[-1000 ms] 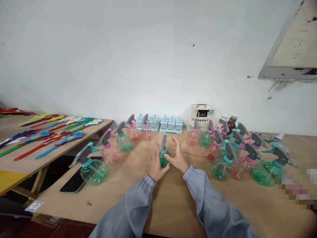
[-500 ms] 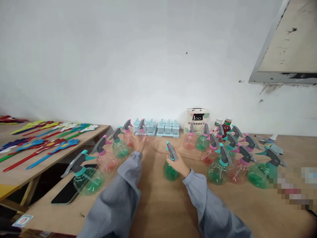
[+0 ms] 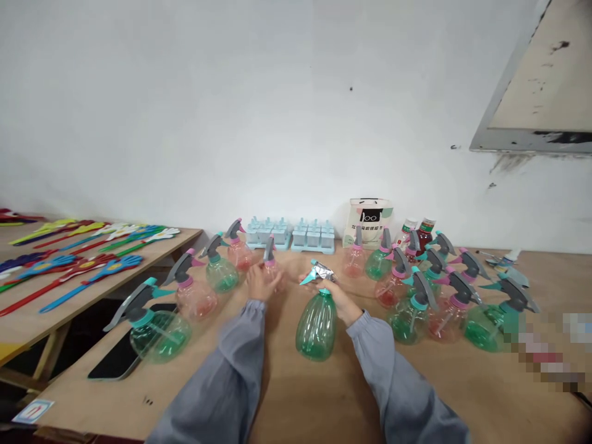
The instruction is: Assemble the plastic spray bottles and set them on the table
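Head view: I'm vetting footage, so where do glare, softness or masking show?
Head view, centre: white glints streak the translucent green pear-shaped plastic spray bottle; head view, right: a pixelated patch covers part of the picture; head view, lower left: the left grey fabric sleeve looks slightly soft.

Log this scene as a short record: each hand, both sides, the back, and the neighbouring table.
left hand: at a pink spray bottle, covering part of its body; exact grip hidden
right hand: holding a green spray bottle near its neck, nozzle pointing left
left side: a row of green and pink bottles, with a dark phone partly behind the nearest
right side: a closer cluster of green and pink sprayers
back: two pale blue moulds and a printed carton
neighbouring table: colourful hand-shaped items
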The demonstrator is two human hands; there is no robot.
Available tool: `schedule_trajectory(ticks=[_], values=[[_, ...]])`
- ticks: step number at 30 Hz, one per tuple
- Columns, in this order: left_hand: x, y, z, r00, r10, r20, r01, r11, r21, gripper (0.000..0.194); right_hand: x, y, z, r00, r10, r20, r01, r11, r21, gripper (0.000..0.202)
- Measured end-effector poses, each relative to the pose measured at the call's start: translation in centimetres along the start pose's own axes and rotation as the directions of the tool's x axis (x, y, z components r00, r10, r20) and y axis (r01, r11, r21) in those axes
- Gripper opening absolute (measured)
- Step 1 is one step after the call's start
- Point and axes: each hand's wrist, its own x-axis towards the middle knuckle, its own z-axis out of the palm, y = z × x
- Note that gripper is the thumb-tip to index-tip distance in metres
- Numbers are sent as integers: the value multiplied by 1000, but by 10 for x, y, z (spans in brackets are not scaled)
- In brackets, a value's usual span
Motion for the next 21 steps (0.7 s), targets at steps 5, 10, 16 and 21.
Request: schedule_trajectory(ticks=[5,10,16,21], values=[[-61,-23,-19,996,84,-33,-90,953,-289,60,2,-8,6,1000,20,21,-21,998,55,32],[-78,-27,-25,988,151,44,-124,920,-372,69,-2,-17,5,1000,2,-13,-2,999,43,34],[-78,-23,-23,981,190,40,-162,914,-371,65,-1,-21,-2,997,57,-49,-53,995,82,26],[-78,-23,-24,982,184,45,-151,905,-397,68,-1,-23,-3,989,127,-74,-109,971,210,19]])
